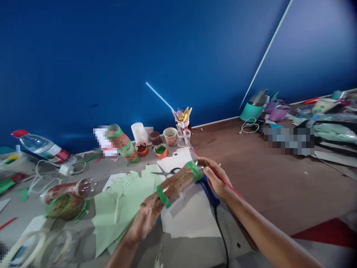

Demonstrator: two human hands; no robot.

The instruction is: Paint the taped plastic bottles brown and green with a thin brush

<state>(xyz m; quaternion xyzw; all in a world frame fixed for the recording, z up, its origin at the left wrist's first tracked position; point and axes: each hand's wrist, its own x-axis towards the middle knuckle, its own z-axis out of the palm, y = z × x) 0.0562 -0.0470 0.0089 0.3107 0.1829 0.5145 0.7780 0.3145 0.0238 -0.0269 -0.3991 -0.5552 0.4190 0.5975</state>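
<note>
A clear plastic bottle (178, 180), coated brown with green bands around both ends, is held tilted above the table. My left hand (147, 214) is closed around its lower left end. Against the upper right end rest the fingers of my right hand (216, 176), which also grips a thin red paintbrush (227, 183); its bristles are too small to make out. Below the bottle lie scissors (166, 172) and a white sheet (189, 219). A blue glue gun (209, 191) with a black cord sits under my right hand.
Paint pots, one green (161, 149) and one brown (142, 148), stand near the wall beside a paper cup (170, 136). Green paper (125, 204) lies left of the sheet. Further left are painted bottles (67, 206), a water bottle (44, 147) and tape rolls (25, 247).
</note>
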